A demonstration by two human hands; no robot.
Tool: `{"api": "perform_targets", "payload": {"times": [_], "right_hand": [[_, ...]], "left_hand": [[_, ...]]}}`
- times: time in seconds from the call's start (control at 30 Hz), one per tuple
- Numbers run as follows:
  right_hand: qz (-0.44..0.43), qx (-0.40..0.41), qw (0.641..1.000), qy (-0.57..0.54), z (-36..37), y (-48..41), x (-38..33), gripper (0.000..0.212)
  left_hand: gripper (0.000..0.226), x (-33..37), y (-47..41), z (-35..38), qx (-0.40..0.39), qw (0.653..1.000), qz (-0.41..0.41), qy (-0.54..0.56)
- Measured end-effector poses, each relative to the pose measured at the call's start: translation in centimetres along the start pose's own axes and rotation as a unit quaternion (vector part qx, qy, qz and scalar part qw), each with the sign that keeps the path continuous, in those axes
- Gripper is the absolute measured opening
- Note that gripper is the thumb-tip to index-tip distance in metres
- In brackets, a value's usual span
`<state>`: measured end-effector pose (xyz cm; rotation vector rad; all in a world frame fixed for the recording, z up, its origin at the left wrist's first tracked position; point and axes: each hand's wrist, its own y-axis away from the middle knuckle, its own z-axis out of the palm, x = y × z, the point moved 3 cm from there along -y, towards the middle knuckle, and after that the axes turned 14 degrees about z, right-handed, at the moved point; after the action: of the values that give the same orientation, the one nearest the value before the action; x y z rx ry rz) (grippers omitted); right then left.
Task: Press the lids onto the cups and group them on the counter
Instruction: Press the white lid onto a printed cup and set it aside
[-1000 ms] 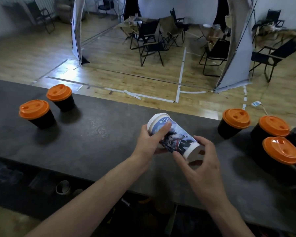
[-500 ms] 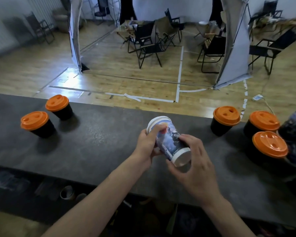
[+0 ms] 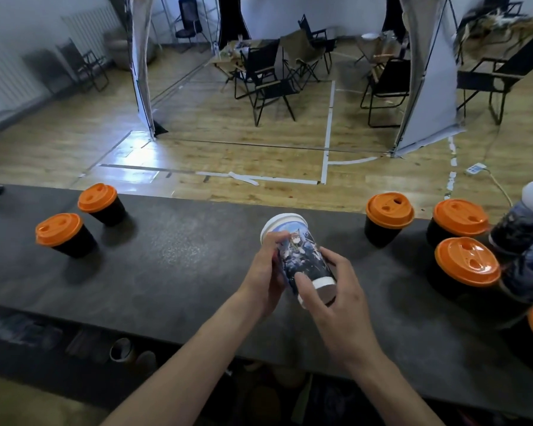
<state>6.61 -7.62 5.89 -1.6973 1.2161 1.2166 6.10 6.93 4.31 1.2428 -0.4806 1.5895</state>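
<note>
The dark worktop (image 3: 197,272) lies under the printed cup (image 3: 302,256), which is held tilted above it. Two orange-lidded cups (image 3: 59,233) stand well left of that cup, and an orange-lidded cluster (image 3: 459,221) stands to its right. The left grip (image 3: 263,278) curls round its white-lidded end; the right grip (image 3: 336,290) pinches its base.

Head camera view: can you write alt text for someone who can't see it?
A left hand and right hand hold a tilted printed cup with a white lid over a dark counter. On it stand orange-lidded cups: two at left, several more at right.
</note>
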Motion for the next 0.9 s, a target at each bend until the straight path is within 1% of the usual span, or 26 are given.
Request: {"api": "perform_targets", "payload": {"times": [0.03,0.1,0.17,0.23,0.3,0.37,0.4,0.43,0.53,0.57,0.63,0.7,0.73,0.77,0.8,0.87,0.9], "right_hand": [[-0.014,0.018,1.000,0.021,-0.3,-0.1,0.1,0.058],[-0.070,0.039,0.991,0.108,-0.7,0.0,0.1,0.063],[-0.089,0.033,0.984,0.149,-1.0,0.2,0.2,0.067],[-0.072,0.011,0.987,0.145,-1.2,0.3,0.4,0.069],[-0.023,-0.026,0.996,0.085,-1.1,0.3,0.7,0.062],[0.010,-0.025,0.999,0.031,-1.1,0.0,1.1,0.056],[0.015,-0.018,0.999,0.026,-1.2,-0.1,1.2,0.055],[0.006,-0.012,0.999,0.039,-1.1,-0.1,1.1,0.056],[-0.046,0.006,0.991,0.127,-0.8,0.1,0.8,0.064],[-0.042,0.008,0.991,0.130,-0.7,0.1,0.8,0.066],[0.009,-0.016,0.997,0.080,-0.3,0.1,0.9,0.064],[0.085,-0.052,0.995,-0.001,0.2,-0.2,1.2,0.057],[0.099,-0.051,0.994,-0.015,0.3,-0.4,1.2,0.053],[0.086,-0.033,0.996,0.003,0.2,-0.4,1.1,0.050],[0.054,-0.006,0.998,0.042,0.1,-0.4,0.7,0.052],[-0.014,0.038,0.990,0.136,0.1,-0.2,-0.3,0.060],[-0.028,0.047,0.986,0.157,0.2,-0.1,-0.7,0.064]], "left_hand": [[0.061,-0.2,0.0,0.3,0.020,1.000,0.009,-0.012],[0.085,-0.4,-0.2,0.6,0.062,0.997,0.026,-0.031],[0.092,-0.7,-0.3,0.6,0.090,0.995,0.037,-0.033],[0.091,-1.1,-0.3,0.6,0.088,0.996,0.023,-0.009],[0.091,-1.3,-0.3,0.7,0.075,0.997,0.015,-0.002],[0.091,-1.3,-0.2,0.7,0.070,0.997,0.019,-0.007],[0.091,-1.3,-0.3,0.6,0.069,0.997,0.019,-0.016],[0.092,-1.2,-0.3,0.5,0.068,0.997,0.018,-0.025],[0.089,-0.8,-0.6,-0.2,0.071,0.996,0.032,-0.039],[0.087,-0.6,-0.7,-0.4,0.067,0.997,0.033,-0.036],[0.080,-0.4,-0.7,-0.5,0.043,0.999,0.025,-0.021],[0.074,-0.4,-0.6,-0.6,0.020,0.999,0.021,-0.015],[0.073,-0.4,-0.6,-0.8,0.012,0.999,0.024,-0.018],[0.074,-0.4,-0.7,-0.9,0.010,0.999,0.028,-0.025],[0.077,-0.4,-0.9,-1.1,0.017,0.999,0.031,-0.033],[0.083,-0.2,-1.1,-1.3,0.029,0.999,0.028,-0.036],[0.080,-0.2,-1.2,-1.3,0.022,0.999,0.023,-0.027]]}}
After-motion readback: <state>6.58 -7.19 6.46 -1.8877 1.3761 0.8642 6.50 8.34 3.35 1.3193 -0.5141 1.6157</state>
